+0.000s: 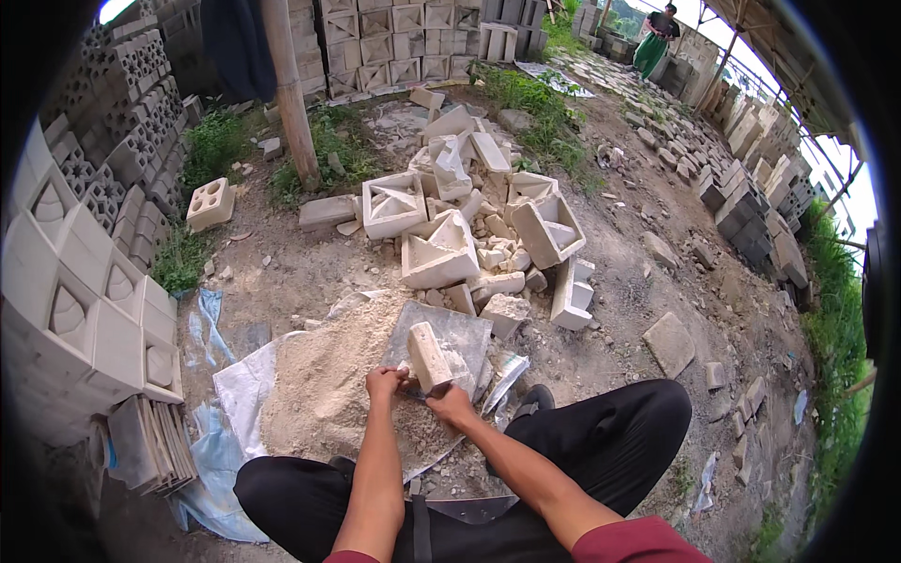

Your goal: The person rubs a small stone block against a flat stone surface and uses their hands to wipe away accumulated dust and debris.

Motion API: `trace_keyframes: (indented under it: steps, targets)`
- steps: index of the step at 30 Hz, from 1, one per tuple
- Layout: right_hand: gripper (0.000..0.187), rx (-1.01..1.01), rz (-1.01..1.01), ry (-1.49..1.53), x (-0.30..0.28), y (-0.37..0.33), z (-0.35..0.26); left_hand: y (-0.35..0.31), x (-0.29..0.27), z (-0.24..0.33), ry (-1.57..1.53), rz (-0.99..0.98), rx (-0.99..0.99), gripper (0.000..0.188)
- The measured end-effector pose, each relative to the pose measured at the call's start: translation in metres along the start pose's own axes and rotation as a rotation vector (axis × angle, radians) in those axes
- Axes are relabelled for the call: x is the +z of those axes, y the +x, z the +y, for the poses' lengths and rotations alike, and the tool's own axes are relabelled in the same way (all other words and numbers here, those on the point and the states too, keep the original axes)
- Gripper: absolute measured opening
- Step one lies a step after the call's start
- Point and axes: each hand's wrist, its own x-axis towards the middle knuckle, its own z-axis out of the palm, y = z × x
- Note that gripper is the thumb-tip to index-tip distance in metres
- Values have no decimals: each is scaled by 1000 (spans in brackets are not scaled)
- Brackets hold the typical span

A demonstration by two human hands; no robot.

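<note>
Dirt yard (253,281), stacked blocks (405,21) behind. Pale brick (428,357) tilted over grey slab (472,330), near sandy heap (324,380). Brick's near end at right hand (452,405), curled; left hand (386,381), bent, just left of brick. Whether either grips: cannot tell.

A beige oblong masonry block (427,350) lies between the left hand (385,381) and the right hand (452,405), over a grey flat square board (474,330). Left of the board, a tan powder heap (324,375) rests on a white woven sheet (246,385). Beyond the board sits a pile of broken cream square blocks (439,249); a brown round wooden post (293,103) stands behind, leftward. Cream square stacked blocks (113,324) line the left, with thin flat upright boards (141,441) nearer the person. Grey rectangular blocks (748,220) stand at far right.
</note>
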Motion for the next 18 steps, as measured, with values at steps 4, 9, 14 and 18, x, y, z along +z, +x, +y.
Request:
trace_keyframes:
  steps: [4,9,14,18]
  targets:
    - [43,-52,42,26,-10,7,-17,-6,-3,7,-13,15,-6,24]
    - [43,-110,224,156,2,10,-15,-7,-3,7,-62,18,-21,25]
    - [48,-23,-41,-133,0,3,0,-1,-9,8,-104,50,34,26]
    - [44,-176,130,47,-17,15,-15,-3,-2,5,-111,6,3,25]
